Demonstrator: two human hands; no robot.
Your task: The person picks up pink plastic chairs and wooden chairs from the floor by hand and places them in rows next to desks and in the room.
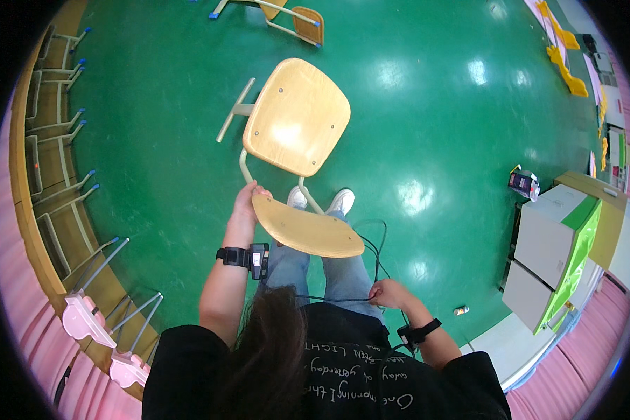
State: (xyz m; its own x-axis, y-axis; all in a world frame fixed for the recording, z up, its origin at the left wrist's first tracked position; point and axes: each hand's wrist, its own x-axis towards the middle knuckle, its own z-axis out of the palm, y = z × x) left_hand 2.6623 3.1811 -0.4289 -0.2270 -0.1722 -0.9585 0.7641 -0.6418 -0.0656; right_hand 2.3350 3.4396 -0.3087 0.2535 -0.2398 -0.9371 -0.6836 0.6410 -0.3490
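A wooden chair (297,115) with a pale metal frame is right in front of me, its curved backrest (308,227) nearest my body. My left hand (247,199) is closed around the frame at the left end of the backrest. By my right hip, my right hand (390,294) pinches a thin black cable (336,299). The cable runs across my waist and loops up beside the right end of the backrest. Part of the chair's legs is hidden under the seat.
Another chair (308,26) lies at the far edge. Stacked chairs (63,133) line the left wall, with pink chairs (87,320) lower down. White-and-green cabinets (549,241), a dark box (523,183) and a small can (461,310) are to the right on the green floor (441,126).
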